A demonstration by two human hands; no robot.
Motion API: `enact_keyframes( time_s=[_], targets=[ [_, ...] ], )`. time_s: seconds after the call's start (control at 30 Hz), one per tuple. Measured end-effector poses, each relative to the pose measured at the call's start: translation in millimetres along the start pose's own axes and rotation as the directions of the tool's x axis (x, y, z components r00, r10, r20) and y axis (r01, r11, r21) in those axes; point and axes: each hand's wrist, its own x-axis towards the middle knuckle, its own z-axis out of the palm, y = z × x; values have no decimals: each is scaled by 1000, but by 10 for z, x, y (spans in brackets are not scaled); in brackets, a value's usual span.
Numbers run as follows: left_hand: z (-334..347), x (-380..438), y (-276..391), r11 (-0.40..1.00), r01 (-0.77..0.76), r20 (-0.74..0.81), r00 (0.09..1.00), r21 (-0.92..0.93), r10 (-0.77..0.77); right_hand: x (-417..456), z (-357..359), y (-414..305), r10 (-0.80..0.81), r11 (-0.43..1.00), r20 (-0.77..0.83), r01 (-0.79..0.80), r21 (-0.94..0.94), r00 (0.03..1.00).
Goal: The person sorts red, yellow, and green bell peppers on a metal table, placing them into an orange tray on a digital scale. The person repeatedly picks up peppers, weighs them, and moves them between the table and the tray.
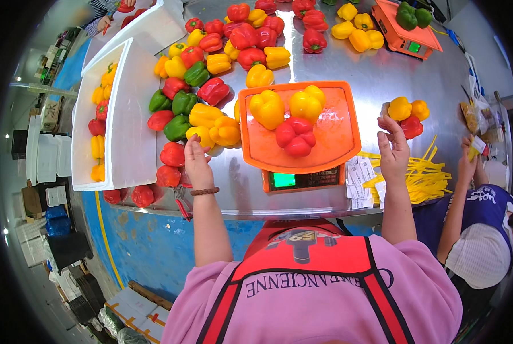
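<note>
Two yellow bell peppers [267, 109] and a red bell pepper [295, 136] rest on the orange tray of a weighing scale [329, 152] before me, its display lit green. My left hand [199, 160] is raised with fingers apart, left of the scale, beside several yellow peppers [225, 130] and a red pepper [172, 154]. To the scale's right, my right hand [394, 148] is held with bent, parted fingers and holds nothing. Close behind it sit two yellow peppers [400, 108] and a red one [411, 127]. Printed labels [360, 174] and yellow straps [426, 180] lie near my right forearm.
Mixed peppers [243, 36] cover the table's back left. A white foam box [131, 120] with peppers stands at left. Red-handled cutters [182, 208] lie at the near edge. A second scale [405, 32] holds green peppers. One co-worker [476, 215] is at right, another's hand [104, 23] at upper left.
</note>
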Motion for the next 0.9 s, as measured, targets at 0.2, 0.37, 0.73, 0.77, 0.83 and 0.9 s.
enact_keyframes(
  time_s=[0.2, 0.37, 0.73, 0.77, 0.83, 0.9],
  targets=[
    [223, -65, 10, 958, -270, 205, 936, -98, 285, 200, 266, -149, -10, 1000, 144, 12, -16, 990],
    [537, -150, 378, 728, -676, 496, 674, 116, 546, 473, 604, -237, -33, 999, 265, 40, -22, 964],
    [916, -4, 811, 313, -908, 877, 374, 279, 303, 573, 730, -184, -13, 972, 467, 120, -200, 884],
    [912, -15, 793, 328, -905, 877, 374, 272, 303, 498, 688, -188, -30, 962, 458, 150, -227, 888],
    [922, -71, 748, 322, -906, 838, 391, 276, 381, 355, 655, -228, -70, 942, 440, 204, -266, 895],
    [967, -110, 709, 327, -902, 809, 406, 281, 425, 357, 677, -307, -192, 835, 437, 381, -397, 878]
  ],
)
